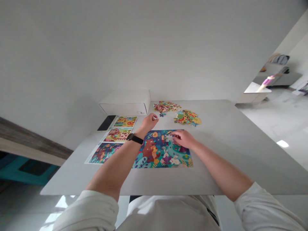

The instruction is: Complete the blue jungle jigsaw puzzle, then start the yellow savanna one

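Note:
A colourful jigsaw puzzle (158, 152) of forest animals, with rabbits and a bear, lies assembled on the table in front of me. My right hand (183, 138) rests on its upper edge, fingertips on the pieces, and the hand hides part of the picture. My left hand (149, 123), with a black wristwatch (134, 138) on its wrist, hovers just above the puzzle's top left corner with curled fingers. Two heaps of loose puzzle pieces (166, 106) (187, 118) lie beyond the hands, apart from them. Whether either hand holds a piece is hidden.
A printed sheet of puzzle pictures (117, 134) lies left of the puzzle. A white box (125, 103) and a black phone (106, 123) stand at the far left of the grey table (216, 134). A sofa (276, 73) stands far off at the right, beyond the table edge.

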### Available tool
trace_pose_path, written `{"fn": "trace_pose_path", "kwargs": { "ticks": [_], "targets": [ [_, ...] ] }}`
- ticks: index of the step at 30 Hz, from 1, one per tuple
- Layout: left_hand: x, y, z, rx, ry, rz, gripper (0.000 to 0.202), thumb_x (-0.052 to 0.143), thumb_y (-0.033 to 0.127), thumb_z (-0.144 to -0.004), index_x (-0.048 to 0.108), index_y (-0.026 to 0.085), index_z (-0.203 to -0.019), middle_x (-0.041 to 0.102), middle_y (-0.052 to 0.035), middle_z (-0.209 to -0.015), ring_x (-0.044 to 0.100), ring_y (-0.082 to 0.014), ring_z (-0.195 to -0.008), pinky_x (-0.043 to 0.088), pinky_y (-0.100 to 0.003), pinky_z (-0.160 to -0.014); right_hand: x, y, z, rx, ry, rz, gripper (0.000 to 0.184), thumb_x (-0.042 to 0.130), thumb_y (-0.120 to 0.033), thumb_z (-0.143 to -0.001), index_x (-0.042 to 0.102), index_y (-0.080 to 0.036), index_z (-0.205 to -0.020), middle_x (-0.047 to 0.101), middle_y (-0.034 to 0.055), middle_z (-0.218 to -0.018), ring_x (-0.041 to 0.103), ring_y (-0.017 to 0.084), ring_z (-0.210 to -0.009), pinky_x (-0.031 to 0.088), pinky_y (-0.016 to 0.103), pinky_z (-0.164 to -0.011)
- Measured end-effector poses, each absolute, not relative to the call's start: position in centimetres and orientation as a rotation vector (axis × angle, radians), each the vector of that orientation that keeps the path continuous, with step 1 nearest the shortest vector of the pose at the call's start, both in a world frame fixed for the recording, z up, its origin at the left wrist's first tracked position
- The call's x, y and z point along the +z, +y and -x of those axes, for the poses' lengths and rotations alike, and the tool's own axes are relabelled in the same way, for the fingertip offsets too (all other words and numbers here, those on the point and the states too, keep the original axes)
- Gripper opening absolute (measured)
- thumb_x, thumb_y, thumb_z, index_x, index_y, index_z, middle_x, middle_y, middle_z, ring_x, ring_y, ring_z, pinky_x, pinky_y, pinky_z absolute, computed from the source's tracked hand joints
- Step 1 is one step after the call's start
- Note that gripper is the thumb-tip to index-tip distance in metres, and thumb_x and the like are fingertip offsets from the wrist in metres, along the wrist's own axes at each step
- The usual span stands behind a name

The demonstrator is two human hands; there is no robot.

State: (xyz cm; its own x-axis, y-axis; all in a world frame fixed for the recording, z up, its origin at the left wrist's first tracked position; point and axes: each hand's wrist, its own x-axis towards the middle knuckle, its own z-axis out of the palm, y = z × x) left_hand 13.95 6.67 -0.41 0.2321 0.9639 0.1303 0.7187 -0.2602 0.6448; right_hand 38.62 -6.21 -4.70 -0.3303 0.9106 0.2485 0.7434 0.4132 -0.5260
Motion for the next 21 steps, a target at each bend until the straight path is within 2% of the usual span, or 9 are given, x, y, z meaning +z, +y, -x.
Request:
{"fn": "trace_pose_path", "kwargs": {
  "ticks": [4, 8, 14, 21],
  "targets": [
    [-1.9, 10.5, -15.6, 0.762, 1.65, -2.035, 0.032, 0.075, 0.033, -0.086, 0.066, 0.021, -0.115, 0.075, -0.0089, -0.107, 0.071, -0.0237, -0.099, 0.05, -0.031, -0.085, -7.0, -6.3, -38.8, 0.423, -2.182, 1.305, 0.032, 0.064, -0.015, -0.096, 0.079, -0.024, -0.123, 0.08, 0.0085, -0.122, 0.076, 0.022, -0.105, 0.057, 0.036, -0.092],
    [-3.3, 13.5, -17.6, 0.74, 1.686, -2.027, 0.051, 0.081, 0.032, -0.082, 0.06, 0.016, -0.126, 0.073, -0.0178, -0.123, 0.07, -0.0288, -0.113, 0.051, -0.034, -0.093, -7.3, -6.3, -39.0, 0.456, -2.195, 1.289, 0.033, 0.065, -0.015, -0.096, 0.077, -0.022, -0.125, 0.079, 0.0092, -0.119, 0.075, 0.022, -0.101, 0.057, 0.036, -0.09],
    [-4.7, 16.0, -19.1, 0.619, 1.69, -2.122, 0.064, 0.085, 0.03, -0.076, 0.058, 0.018, -0.133, 0.074, -0.0182, -0.125, 0.07, -0.0304, -0.118, 0.051, -0.036, -0.099, -7.2, -6.1, -39.0, 0.466, -2.21, 1.29, 0.03, 0.067, -0.015, -0.094, 0.077, -0.022, -0.122, 0.078, 0.0074, -0.107, 0.073, 0.021, -0.094, 0.056, 0.033, -0.085],
    [-4.6, 16.5, -18.8, 0.712, 1.446, -2.126, 0.064, 0.083, 0.014, -0.068, 0.064, 0.019, -0.129, 0.072, -0.0156, -0.119, 0.068, -0.0293, -0.111, 0.051, -0.039, -0.099, -7.6, -5.9, -39.1, 0.46, -2.212, 1.285, 0.031, 0.066, -0.014, -0.094, 0.077, -0.024, -0.121, 0.079, 0.0073, -0.113, 0.074, 0.021, -0.097, 0.056, 0.033, -0.088]
  ]
}}
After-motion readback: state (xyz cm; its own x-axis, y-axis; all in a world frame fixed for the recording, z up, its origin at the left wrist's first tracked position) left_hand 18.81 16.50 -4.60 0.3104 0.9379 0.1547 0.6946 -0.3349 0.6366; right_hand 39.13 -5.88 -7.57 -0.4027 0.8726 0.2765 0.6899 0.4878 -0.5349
